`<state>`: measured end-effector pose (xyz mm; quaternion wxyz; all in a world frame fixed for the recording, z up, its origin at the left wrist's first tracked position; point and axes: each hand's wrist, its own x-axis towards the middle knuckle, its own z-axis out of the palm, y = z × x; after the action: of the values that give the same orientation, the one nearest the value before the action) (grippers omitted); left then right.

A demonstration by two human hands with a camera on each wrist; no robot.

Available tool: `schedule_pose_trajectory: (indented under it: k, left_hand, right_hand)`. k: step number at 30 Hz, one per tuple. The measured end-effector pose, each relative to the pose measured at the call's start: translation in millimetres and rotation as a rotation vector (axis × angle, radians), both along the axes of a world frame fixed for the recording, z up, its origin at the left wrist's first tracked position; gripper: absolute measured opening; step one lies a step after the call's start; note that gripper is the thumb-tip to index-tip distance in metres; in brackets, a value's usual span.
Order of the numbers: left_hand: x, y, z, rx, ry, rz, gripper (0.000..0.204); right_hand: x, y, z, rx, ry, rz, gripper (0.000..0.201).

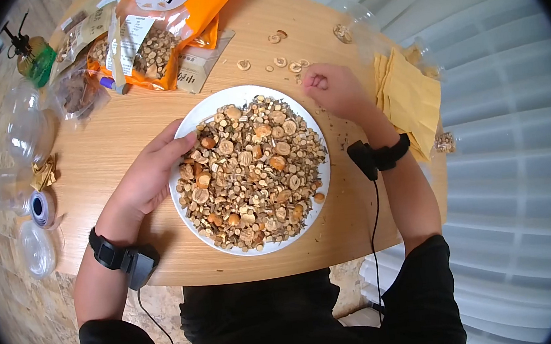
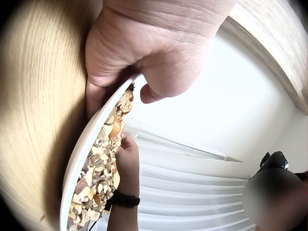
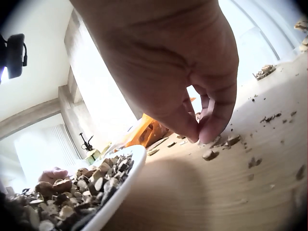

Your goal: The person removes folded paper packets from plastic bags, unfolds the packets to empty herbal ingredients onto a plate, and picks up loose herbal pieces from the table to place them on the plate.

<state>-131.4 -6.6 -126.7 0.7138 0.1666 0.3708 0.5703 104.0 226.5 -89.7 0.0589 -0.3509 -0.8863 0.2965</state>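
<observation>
A white plate (image 1: 182, 212) heaped with dried chopped herbs, round slices and small orange-brown mushrooms (image 1: 277, 164) stands near the table's front edge. My left hand (image 1: 150, 165) grips its left rim, thumb over the edge and the other fingers mostly hidden beneath, as the left wrist view shows. My right hand (image 1: 339, 90) is beyond the plate's upper right side. In the right wrist view its thumb and fingertips (image 3: 208, 134) come together close over the tabletop, among loose dried slices (image 3: 210, 155). I cannot tell whether a piece is between them.
An orange bag (image 1: 204, 5) of dried slices and a paper packet (image 1: 194, 70) lie at the back left. Clear plastic containers (image 1: 38, 247), a tape roll (image 1: 42, 208) and a green spray bottle (image 1: 39, 62) line the left. Yellow cloths (image 1: 412, 100) lie right; crumbs (image 1: 342, 139) dot the table.
</observation>
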Motion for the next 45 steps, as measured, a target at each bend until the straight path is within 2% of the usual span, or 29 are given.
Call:
schedule_pose_trajectory:
  k: [2, 4, 8, 11, 13, 19, 23, 25, 26, 28, 29, 31, 32, 34, 38, 40, 44, 45]
  left_hand:
    - [-0.9, 1.1, -2.7, 0.016, 0.004, -0.024, 0.046]
    - [-0.2, 1.2, -3.2, 0.017, 0.016, -0.02, 0.046]
    - [0.4, 1.0, -3.3, 0.038, 0.026, -0.019, 0.045]
    - [-0.4, 0.7, -0.5, 0.029, 0.015, -0.039, 0.045]
    - [-0.9, 0.5, -2.4, 0.035, 0.02, -0.035, 0.045]
    - [-1.4, 0.9, -3.9, 0.026, 0.039, -0.036, 0.045]
    - [2.5, 1.5, 0.7, 0.011, 0.016, 0.01, 0.04]
    - [2.1, 2.0, -1.0, 0.016, 0.012, 0.016, 0.04]
    - [2.1, 1.4, -2.2, 0.017, 0.007, 0.019, 0.04]
    - [0.5, 1.1, -1.4, 0.022, 0.013, 0.001, 0.043]
    - [0.5, 1.5, -0.9, 0.029, 0.02, -0.023, 0.045]
    - [0.5, 1.4, -0.7, 0.028, 0.024, -0.032, 0.045]
    - [0.2, 0.9, -0.4, 0.026, 0.03, -0.033, 0.045]
    - [2.8, 1.1, 1.3, 0.025, 0.029, -0.015, 0.042]
    - [2.9, 0.7, -0.7, 0.008, 0.017, 0.012, 0.039]
    - [3.1, 0.6, -0.3, 0.006, 0.025, 0.01, 0.038]
    - [4.1, 0.8, 0.6, 0.012, 0.032, 0.013, 0.037]
    - [3.8, 1.1, -0.1, 0.011, 0.029, 0.011, 0.037]
  right_hand:
    - [-1.1, -7.7, 15.4, -0.037, -0.016, -0.055, 0.006]
    - [2.6, -10.9, 27.6, -0.315, 0.07, 0.023, 0.009]
    - [0.7, -28.3, 49.1, -0.405, 0.196, 0.041, 0.011]
    - [8.4, -17.3, 41.2, -0.297, 0.209, -0.055, 0.011]
    - [22.1, -9.1, 21.0, 0.123, -0.093, 0.05, 0.01]
    - [33.4, -15.3, -7.2, 0.077, -0.072, 0.058, 0.01]
    - [34.9, -17.6, -3.4, 0.14, -0.08, 0.081, 0.008]
    - [31.3, -18.7, 7.8, -0.154, -0.036, -0.058, 0.009]
    - [26.2, -23.5, 19.1, -0.156, -0.037, -0.053, 0.009]
    - [18.0, -35.1, 41.0, -0.563, 0.112, -0.026, 0.013]
    - [15.8, -36.3, 38.1, -0.565, 0.113, -0.033, 0.013]
    - [8.3, -32.8, 29.7, -0.344, 0.136, -0.1, 0.017]
    - [10.0, -25.9, 22.0, -0.343, 0.138, -0.103, 0.017]
    - [14.8, -9.6, 0.6, 0.158, 0.081, -0.004, 0.017]
    - [16.9, 1.0, -13.0, 0.197, 0.025, 0.06, 0.017]
    - [18.5, 3.8, -13.5, 0.015, -0.068, 0.021, 0.015]
    - [21.6, -9.0, -1.6, 0.042, -0.095, 0.026, 0.012]
    - [20.7, -17.7, 9.1, -0.078, -0.019, 0.049, 0.011]
